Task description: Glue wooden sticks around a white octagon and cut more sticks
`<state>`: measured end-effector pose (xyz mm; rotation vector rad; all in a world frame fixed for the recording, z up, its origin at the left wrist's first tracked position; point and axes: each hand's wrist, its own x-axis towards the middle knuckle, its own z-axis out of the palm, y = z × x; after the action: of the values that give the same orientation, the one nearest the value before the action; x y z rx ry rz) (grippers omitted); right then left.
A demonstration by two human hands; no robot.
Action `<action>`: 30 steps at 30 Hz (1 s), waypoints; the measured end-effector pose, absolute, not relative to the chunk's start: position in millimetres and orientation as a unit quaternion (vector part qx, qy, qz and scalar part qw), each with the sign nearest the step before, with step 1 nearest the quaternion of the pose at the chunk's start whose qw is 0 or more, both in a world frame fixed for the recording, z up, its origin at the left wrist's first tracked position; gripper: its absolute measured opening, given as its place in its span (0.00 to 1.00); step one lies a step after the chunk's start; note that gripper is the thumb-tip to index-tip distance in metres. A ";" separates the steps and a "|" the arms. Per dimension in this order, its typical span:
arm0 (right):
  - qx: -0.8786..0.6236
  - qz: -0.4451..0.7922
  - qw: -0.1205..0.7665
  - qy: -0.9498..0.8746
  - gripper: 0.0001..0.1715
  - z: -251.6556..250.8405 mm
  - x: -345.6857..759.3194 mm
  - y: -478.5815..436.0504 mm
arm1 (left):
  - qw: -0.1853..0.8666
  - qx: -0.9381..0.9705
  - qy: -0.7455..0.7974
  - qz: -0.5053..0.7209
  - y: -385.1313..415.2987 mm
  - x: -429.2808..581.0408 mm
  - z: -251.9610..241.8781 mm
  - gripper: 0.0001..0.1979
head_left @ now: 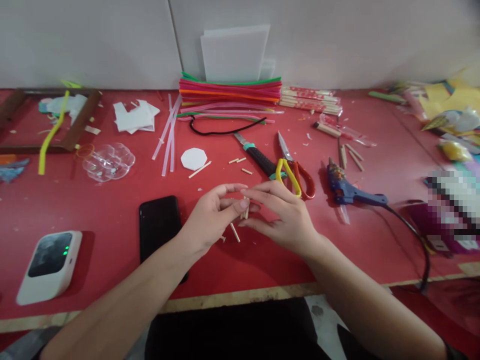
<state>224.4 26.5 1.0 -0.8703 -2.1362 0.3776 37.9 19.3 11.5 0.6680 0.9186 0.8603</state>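
Observation:
Both hands meet above the front middle of the red table. My left hand (212,215) is closed, pinching a few short wooden sticks (246,211) upright between thumb and fingers. From the other side, my right hand (285,212) curves its fingers over the top of these sticks, with its thumb near their lower ends. Its fingertips partly hide the bundle. Just below the hands, a longer thin stick (234,233) lies on the table. Beyond them are several cut stick pieces (246,171) and a white octagonal paper piece (194,159) with a stick beside it.
Scissors (294,170), a utility knife (258,156) and a blue glue gun (343,189) with a trailing cord lie beyond and right. Left are a black phone (159,220) and a white device (50,265). Pipe cleaners (228,95) are stacked at the wall.

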 end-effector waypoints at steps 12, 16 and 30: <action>-0.323 0.172 0.380 -0.850 0.24 0.5 226.1 26.6 | 0.797 0.277 0.398 0.360 21.6 34.6 7.6 0.10; -0.313 0.166 0.392 -0.849 0.21 -0.1 225.6 26.7 | 0.804 0.273 0.399 0.346 19.9 33.7 9.5 0.11; -0.307 0.156 0.416 -0.842 0.24 2.3 226.9 25.0 | 0.812 0.327 0.343 0.339 17.7 31.6 15.9 0.14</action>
<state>226.9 25.0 2.3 -0.7713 -2.1138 0.3930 31.6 17.7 15.9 0.6990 0.7334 0.7233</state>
